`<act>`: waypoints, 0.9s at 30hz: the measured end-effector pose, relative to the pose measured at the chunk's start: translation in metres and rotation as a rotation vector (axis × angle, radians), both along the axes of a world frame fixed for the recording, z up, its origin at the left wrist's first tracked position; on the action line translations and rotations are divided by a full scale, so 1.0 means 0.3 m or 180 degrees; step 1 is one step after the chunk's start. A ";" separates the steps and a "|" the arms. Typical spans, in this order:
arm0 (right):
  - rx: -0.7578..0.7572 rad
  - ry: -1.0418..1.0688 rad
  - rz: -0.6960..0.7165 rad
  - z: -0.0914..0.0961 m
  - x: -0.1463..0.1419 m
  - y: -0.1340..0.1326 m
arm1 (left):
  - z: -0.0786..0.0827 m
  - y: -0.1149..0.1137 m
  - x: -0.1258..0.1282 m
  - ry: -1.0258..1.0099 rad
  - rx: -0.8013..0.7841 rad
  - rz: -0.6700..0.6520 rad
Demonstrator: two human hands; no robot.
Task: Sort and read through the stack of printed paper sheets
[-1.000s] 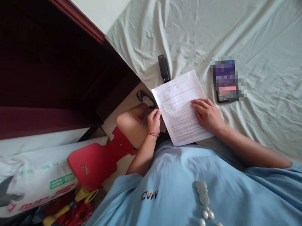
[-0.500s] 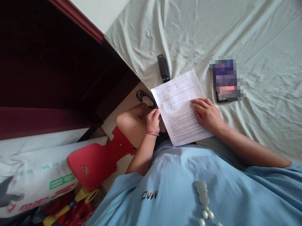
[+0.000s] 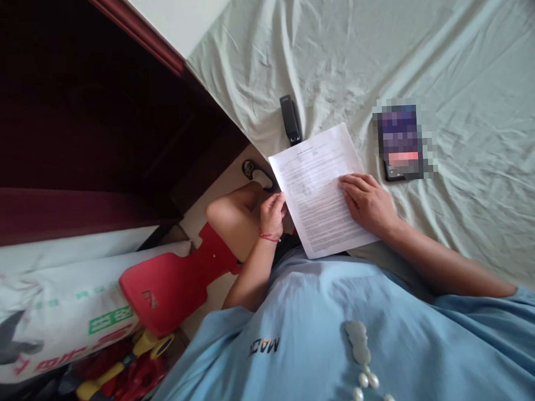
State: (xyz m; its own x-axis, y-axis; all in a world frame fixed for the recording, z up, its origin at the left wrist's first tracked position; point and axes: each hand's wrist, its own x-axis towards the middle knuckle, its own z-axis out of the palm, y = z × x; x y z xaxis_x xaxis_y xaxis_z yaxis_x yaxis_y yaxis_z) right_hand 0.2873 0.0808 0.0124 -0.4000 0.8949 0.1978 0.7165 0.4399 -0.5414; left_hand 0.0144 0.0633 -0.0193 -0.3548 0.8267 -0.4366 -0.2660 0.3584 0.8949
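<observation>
A printed sheet of paper [image 3: 315, 192], with lines of small text, lies at the bed's near edge, in front of my body. My left hand [image 3: 273, 215], with a red string on the wrist, pinches the sheet's left edge. On the right side of the page my right hand [image 3: 368, 203] lies flat, fingers stretched out and touching the paper. Just beyond the top left of the sheet is a black stapler [image 3: 289, 120], its near end close to the paper. Whether more sheets lie underneath, I cannot tell.
A phone [image 3: 397, 171], its screen blurred out, lies on the pale green bedsheet [image 3: 478, 156] to the right. At the left stand a dark red wooden cabinet [image 3: 90, 113], a red plastic chair [image 3: 160, 288] and a white printed sack [image 3: 68, 298].
</observation>
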 end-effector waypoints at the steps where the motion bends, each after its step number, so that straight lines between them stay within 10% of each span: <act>1: 0.0005 -0.0004 0.0003 0.000 0.000 0.000 | -0.002 -0.002 0.000 0.0012 -0.0004 -0.0012; 27: -0.0217 0.0005 -0.0034 0.017 -0.005 0.002 | -0.041 -0.040 0.000 0.0240 0.0045 -0.0378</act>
